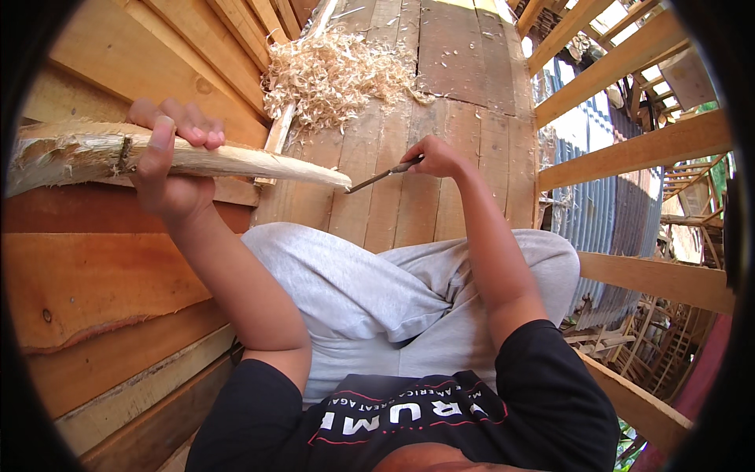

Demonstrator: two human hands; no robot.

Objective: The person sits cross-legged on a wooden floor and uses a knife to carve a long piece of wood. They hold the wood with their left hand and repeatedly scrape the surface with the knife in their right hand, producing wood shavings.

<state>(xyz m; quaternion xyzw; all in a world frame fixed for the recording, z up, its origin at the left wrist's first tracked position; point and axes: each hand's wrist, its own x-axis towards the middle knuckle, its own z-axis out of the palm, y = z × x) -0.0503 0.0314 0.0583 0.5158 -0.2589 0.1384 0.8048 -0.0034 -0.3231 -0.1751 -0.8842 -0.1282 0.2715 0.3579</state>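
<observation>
My left hand (174,157) is wrapped round a thick, pale wooden branch (267,166), its thumb lying across the top. Roughly stripped and ragged at its thick left end, the branch narrows to a smooth whittled tip on the right. A dark notch or band marks it just left of my fingers. My right hand (432,156) is closed on the handle of a slim knife (376,179), whose blade slants down to the left. The blade's point is at the branch's tip; whether they touch I cannot tell. Part of the handle is hidden in my fist.
Curly wood shavings (338,75) lie heaped on the plank floor (393,212) ahead, beside a thin wooden strip (279,130). A plank wall (110,275) rises close on my left. Wooden rails (637,149) run along the right, with corrugated metal (605,197) beyond. My crossed legs (338,283) are below.
</observation>
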